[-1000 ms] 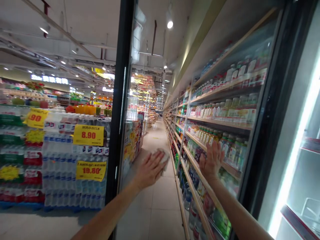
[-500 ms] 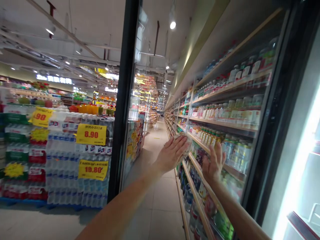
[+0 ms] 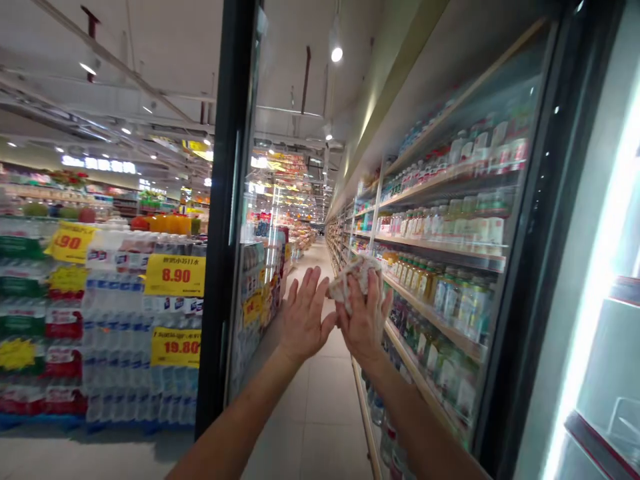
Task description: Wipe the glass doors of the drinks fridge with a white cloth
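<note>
A large glass door with a black frame (image 3: pixel 225 220) stands in front of me, and the aisle and shelves show through its pane. Flat against the glass is my left hand (image 3: pixel 303 323), its fingers spread and nothing in it. My right hand (image 3: pixel 364 317) presses a crumpled pale cloth (image 3: pixel 342 288) with reddish marks to the pane, the cloth showing around and between its fingers. The thumbs of both hands are close together, near the middle of the pane.
Shelves of bottled drinks (image 3: pixel 440 237) run along the right behind the glass. At the left stand stacked packs of bottled water (image 3: pixel 117 340) with yellow price signs (image 3: pixel 175 275). A lit cabinet interior (image 3: pixel 600 333) lies at the far right. Pale tiled floor (image 3: pixel 330 400) stretches ahead.
My left hand first wiped rightward with the cloth, then moved back left without it. My right hand, earlier empty farther right, has come left and now has the cloth.
</note>
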`<state>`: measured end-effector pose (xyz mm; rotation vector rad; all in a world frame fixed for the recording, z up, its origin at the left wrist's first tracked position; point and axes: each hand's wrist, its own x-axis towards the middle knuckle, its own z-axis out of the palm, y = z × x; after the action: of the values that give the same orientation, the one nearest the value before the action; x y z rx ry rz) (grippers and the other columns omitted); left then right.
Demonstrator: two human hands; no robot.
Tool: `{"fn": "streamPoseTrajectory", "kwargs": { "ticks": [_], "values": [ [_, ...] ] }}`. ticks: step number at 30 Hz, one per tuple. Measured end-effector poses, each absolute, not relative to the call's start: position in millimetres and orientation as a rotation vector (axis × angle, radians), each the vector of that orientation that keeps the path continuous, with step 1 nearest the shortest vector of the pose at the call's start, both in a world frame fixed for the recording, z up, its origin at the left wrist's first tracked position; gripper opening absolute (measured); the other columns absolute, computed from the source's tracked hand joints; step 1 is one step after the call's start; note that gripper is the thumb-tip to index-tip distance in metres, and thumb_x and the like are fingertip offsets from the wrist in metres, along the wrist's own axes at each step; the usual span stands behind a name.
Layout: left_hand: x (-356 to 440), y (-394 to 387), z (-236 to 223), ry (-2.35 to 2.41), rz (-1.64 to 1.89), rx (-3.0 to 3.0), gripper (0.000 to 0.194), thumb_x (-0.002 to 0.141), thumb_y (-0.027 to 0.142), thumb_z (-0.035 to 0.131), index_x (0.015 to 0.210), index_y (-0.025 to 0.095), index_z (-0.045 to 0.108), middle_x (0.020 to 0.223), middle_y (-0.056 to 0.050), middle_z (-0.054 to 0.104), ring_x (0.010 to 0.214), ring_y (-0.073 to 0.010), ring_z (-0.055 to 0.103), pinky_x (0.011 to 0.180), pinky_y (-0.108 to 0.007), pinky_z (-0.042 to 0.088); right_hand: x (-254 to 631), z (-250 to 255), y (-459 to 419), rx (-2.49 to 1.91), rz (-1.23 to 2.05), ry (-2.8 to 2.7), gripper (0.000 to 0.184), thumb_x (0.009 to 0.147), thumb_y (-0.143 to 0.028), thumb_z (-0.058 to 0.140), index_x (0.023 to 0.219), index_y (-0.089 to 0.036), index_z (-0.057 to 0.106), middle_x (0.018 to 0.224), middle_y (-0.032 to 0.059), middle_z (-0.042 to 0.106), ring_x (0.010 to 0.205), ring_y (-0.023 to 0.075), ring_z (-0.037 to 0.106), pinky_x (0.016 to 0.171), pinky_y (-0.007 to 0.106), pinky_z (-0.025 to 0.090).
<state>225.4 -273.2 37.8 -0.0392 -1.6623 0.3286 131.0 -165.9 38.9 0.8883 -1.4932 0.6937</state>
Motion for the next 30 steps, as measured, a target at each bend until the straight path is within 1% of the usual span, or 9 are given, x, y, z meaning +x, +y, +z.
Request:
{"fn": "streamPoseTrajectory", "kwargs": {
  "ticks": [3,8,11,16,19,21,23,26,30],
  "values": [
    [221.1,-266.4,38.7,-1.72,0.41,0.07,0.059,0.084,0.033,0.042,0.137,0.015,0.023,0.141,-0.014,0.032,0.135,-0.0226,0.018,0.109,-0.043,0.016,80.8,42.3,-122.3,0.877,0.632,-1.455,0.039,0.083,-0.03,0.041,0.121,-0.022,0.051,0.143,0.012,0.028,0.131,0.027,0.027,0.104,0.053,0.019],
    [213.6,-262.9,38.3,-1.749,0.478,0.212,0.058,0.083,0.038,0.045,0.135,0.017,0.029,0.142,-0.011,0.032,0.136,-0.0226,0.012,0.11,-0.044,0.012,-11.6,53.6,-31.8,0.417,0.933,-1.492,0.046,0.077,-0.024,0.038,0.118,-0.009,0.053,0.136,0.0221,0.037,0.128,0.0323,0.033,0.1,0.059,0.021],
    [210.6,-265.9,38.8,-1.74,0.496,0.223,0.057,0.084,0.038,0.044,0.135,0.017,0.03,0.142,-0.011,0.031,0.136,-0.0225,0.012,0.11,-0.044,0.012,3.6,62.0,-51.8,0.59,0.99,-1.399,0.045,0.075,-0.026,0.036,0.112,-0.007,0.055,0.138,0.0219,0.035,0.129,0.0307,0.031,0.099,0.053,0.028],
    [213.6,-276.5,34.7,-1.766,0.485,0.198,0.055,0.084,0.037,0.043,0.135,0.02,0.03,0.142,-0.008,0.03,0.136,-0.0211,0.016,0.109,-0.043,0.015,76.6,63.6,-137.5,0.799,0.851,-1.387,0.03,0.079,-0.033,0.043,0.099,-0.016,0.058,0.141,0.0146,0.032,0.132,0.0285,0.026,0.103,0.053,0.02],
    [218.3,-283.8,25.2,-1.796,0.482,0.184,0.056,0.084,0.035,0.043,0.136,0.02,0.028,0.142,-0.007,0.031,0.135,-0.021,0.017,0.109,-0.041,0.017,56.3,54.6,-117.4,0.778,0.808,-1.426,0.023,0.077,-0.026,0.045,0.094,-0.018,0.058,0.137,0.0118,0.039,0.13,0.0263,0.031,0.104,0.053,0.019],
    [220.4,-287.0,18.3,-1.814,0.49,0.18,0.057,0.084,0.035,0.044,0.137,0.021,0.027,0.142,-0.007,0.031,0.135,-0.021,0.017,0.109,-0.041,0.017,17.9,48.2,-76.2,0.657,0.882,-1.426,0.03,0.073,-0.019,0.042,0.1,-0.016,0.057,0.133,0.0137,0.044,0.127,0.0268,0.035,0.102,0.054,0.022],
    [221.0,-288.4,13.5,-1.828,0.496,0.189,0.058,0.083,0.036,0.044,0.137,0.021,0.026,0.142,-0.007,0.031,0.135,-0.0214,0.018,0.109,-0.041,0.016,-17.9,45.5,-38.4,0.422,1.022,-1.428,0.05,0.068,-0.013,0.04,0.118,-0.01,0.048,0.126,0.0179,0.049,0.12,0.0279,0.043,0.099,0.053,0.028],
    [220.3,-288.5,11.3,-1.827,0.501,0.207,0.059,0.083,0.036,0.044,0.137,0.021,0.025,0.142,-0.007,0.03,0.135,-0.0218,0.018,0.11,-0.042,0.014,-27.2,46.2,-29.4,0.326,1.079,-1.423,0.068,0.067,-0.009,0.039,0.134,-0.01,0.033,0.135,0.0172,0.04,0.125,0.0284,0.037,0.099,0.051,0.032],
    [221.2,-289.6,12.3,-1.823,0.499,0.187,0.058,0.083,0.036,0.044,0.137,0.021,0.027,0.142,-0.007,0.03,0.135,-0.0218,0.018,0.109,-0.041,0.016,40.7,34.5,-96.9,0.755,0.846,-1.4,0.046,0.076,-0.01,0.037,0.116,-0.023,0.057,0.145,0.0061,0.026,0.133,0.0278,0.024,0.105,0.052,0.021]
  ]
}}
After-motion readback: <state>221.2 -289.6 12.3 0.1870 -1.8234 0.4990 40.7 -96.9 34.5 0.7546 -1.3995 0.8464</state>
